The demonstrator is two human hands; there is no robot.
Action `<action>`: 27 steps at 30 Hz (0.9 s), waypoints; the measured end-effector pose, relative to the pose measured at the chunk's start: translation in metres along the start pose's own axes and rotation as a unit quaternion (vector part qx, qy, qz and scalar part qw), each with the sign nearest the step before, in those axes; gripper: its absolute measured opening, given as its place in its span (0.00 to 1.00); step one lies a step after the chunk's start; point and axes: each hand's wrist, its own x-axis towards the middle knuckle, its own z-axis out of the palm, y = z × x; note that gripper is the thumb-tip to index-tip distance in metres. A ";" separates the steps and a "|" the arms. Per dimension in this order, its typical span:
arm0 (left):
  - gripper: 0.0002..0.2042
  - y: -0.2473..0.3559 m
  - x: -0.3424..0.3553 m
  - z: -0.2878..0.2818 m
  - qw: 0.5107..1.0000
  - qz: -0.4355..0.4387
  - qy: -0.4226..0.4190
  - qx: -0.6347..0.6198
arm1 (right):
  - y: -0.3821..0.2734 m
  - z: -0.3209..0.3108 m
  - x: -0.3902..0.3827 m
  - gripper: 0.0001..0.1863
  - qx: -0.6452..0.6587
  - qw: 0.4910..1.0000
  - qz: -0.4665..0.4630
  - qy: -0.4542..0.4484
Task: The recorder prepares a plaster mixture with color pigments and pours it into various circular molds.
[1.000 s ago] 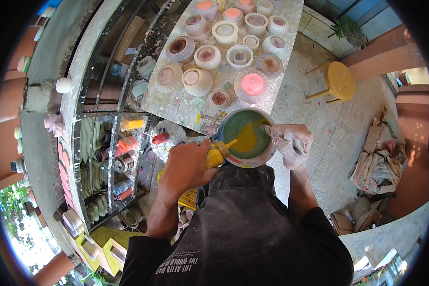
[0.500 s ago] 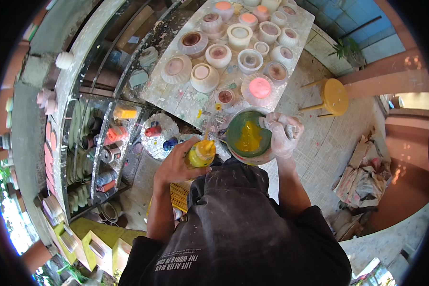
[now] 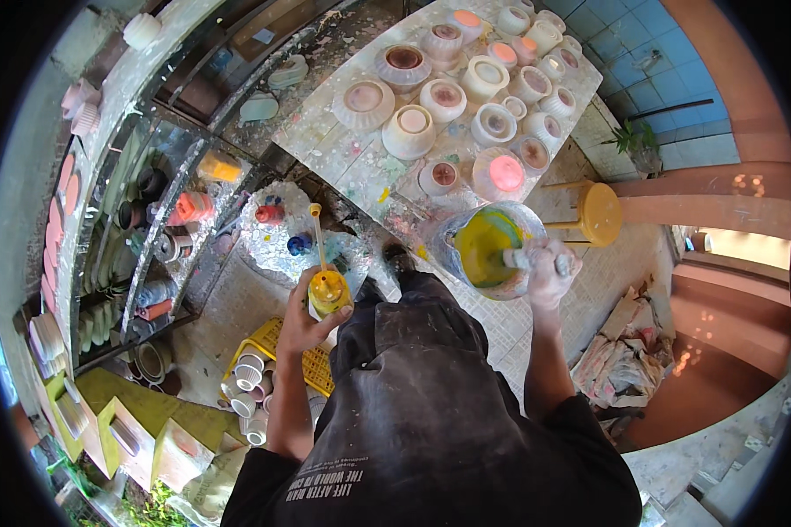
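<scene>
My left hand (image 3: 306, 318) is wrapped around a squeeze bottle (image 3: 330, 294) smeared with yellow. A long thin tube with a yellow tip rises from its top. To the right, my right hand (image 3: 554, 270), coated in whitish residue, is closed at the side of a pitcher (image 3: 449, 237), apparently on its handle; the exact grip is partly hidden. The pitcher is tilted so that its inside shows, with yellow and green liquid mixed in it. Bottle and pitcher are apart, both in front of my body.
Several round moulds or pots (image 3: 408, 132) stand on a paint-spattered table (image 3: 325, 145) ahead. A small splattered stand (image 3: 268, 250) holds red and blue bottles. A shelf rack (image 3: 189, 215) is at left, a yellow basket (image 3: 268, 338) with cups below it. A yellow stool (image 3: 600, 213) stands at right.
The bottle has moved left and down, away from the pitcher, and its long tube now shows. The pitcher has shifted right; its contents look more evenly yellow-green. My view has shifted.
</scene>
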 end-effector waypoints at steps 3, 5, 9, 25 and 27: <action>0.29 0.001 -0.003 -0.008 0.999 0.003 -0.014 0.047 | 0.007 0.003 0.026 0.06 -0.334 0.899 -0.284 0.000; 0.29 0.005 0.001 -0.010 0.997 0.006 -0.032 0.063 | 0.008 0.019 0.032 0.06 -0.443 0.835 -0.319 0.070; 0.29 0.017 0.017 -0.007 0.992 0.046 -0.053 0.105 | 0.008 0.056 0.016 0.10 0.259 0.965 0.037 0.018; 0.31 0.121 0.088 0.079 0.864 0.175 -0.194 0.430 | -0.012 -0.029 -0.004 0.04 -0.006 1.000 -0.030 0.002; 0.30 0.126 0.093 0.086 0.817 0.174 -0.226 0.501 | -0.018 -0.027 -0.001 0.08 -0.029 0.996 -0.080 0.012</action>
